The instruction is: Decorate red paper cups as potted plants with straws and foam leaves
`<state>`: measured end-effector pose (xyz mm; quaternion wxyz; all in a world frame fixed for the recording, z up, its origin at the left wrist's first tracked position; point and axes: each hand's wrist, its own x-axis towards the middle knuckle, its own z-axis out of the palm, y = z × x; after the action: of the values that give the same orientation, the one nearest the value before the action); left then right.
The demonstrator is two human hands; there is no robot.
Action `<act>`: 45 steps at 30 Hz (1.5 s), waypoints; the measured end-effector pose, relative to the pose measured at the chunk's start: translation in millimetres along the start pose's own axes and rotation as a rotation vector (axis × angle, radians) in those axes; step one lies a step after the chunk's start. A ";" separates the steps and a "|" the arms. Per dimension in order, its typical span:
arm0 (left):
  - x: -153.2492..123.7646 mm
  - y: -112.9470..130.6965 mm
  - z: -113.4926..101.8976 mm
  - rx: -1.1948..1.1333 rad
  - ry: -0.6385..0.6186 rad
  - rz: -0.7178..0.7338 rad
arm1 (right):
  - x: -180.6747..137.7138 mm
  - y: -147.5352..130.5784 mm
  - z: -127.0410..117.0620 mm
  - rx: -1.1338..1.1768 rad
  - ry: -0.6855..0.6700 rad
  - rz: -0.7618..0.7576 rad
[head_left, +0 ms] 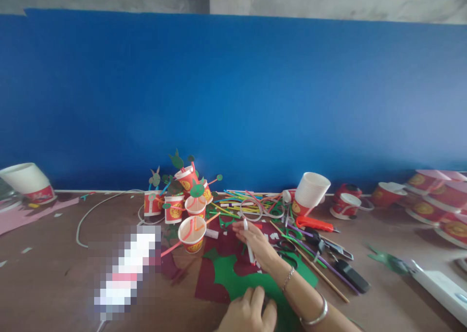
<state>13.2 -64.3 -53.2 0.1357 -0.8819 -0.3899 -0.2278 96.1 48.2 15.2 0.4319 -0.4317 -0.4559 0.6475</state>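
Observation:
My right hand (260, 247), with two bracelets on its arm, reaches over the sheets of paper. A white marker (249, 247) with a red end is held in it, pointing up and away. My left hand (250, 312) is curled at the bottom edge of the view; something small and dark sits by its thumb, too hidden to name. Under both hands lie a cut green sheet (229, 276) and a dark red sheet (207, 283). Nearby stands a red and yellow paper cup (192, 242) with straws fixed to it.
Several decorated cups (175, 209) stand behind on the left. Coloured straws (237, 203) lie by the blue wall (233, 103). To the right are stacked white cups (310, 193), an orange cutter (314, 223), scissors (288, 254), a wooden stick (324, 278) and a black key fob (350, 275).

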 end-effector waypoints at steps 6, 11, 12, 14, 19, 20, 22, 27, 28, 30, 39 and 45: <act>23.0 -21.3 -45.3 -0.430 -0.208 -0.212 | 1.0 3.0 -6.0 0.161 -0.014 0.022; 34.5 -44.4 -69.4 -0.514 -0.150 -0.609 | 2.6 7.1 -9.9 0.089 0.006 0.026; 33.5 -48.4 -70.4 -0.504 -0.168 -0.639 | 3.4 7.6 -10.8 0.070 0.016 0.028; 28.6 -55.9 -70.7 -0.496 -0.184 -0.702 | 4.4 8.2 -12.1 0.047 0.047 0.024; 9.3 -69.7 -66.0 -0.576 -0.113 -0.768 | 4.5 7.8 -13.1 0.036 -0.001 0.019; 5.4 -71.2 -64.2 -0.584 -0.095 -0.770 | 4.4 7.5 -13.2 0.032 -0.017 0.022; -1.7 -72.3 -60.3 -0.597 -0.065 -0.758 | 4.3 6.7 -13.5 0.027 -0.028 0.030; -12.7 -69.5 -55.6 -0.636 0.027 -0.753 | 3.4 5.4 -13.3 0.007 -0.026 0.043; -13.5 -68.9 -55.9 -0.655 0.038 -0.766 | 3.0 5.1 -13.1 0.001 -0.023 0.043; -14.1 -68.1 -56.8 -0.697 0.043 -0.793 | 2.0 4.4 -12.8 -0.010 -0.021 0.042; -11.2 -69.9 -59.2 -0.749 0.030 -0.775 | 1.7 3.5 -12.2 -0.037 -0.067 0.057; -14.8 -68.6 -55.2 -0.697 0.007 -0.758 | 1.2 1.4 -10.8 -0.050 -0.062 0.079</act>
<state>-63.2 -51.3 -9.1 -0.2571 -0.6706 -0.5827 -0.3805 105.9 51.4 11.4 0.3808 -0.4399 -0.4674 0.6656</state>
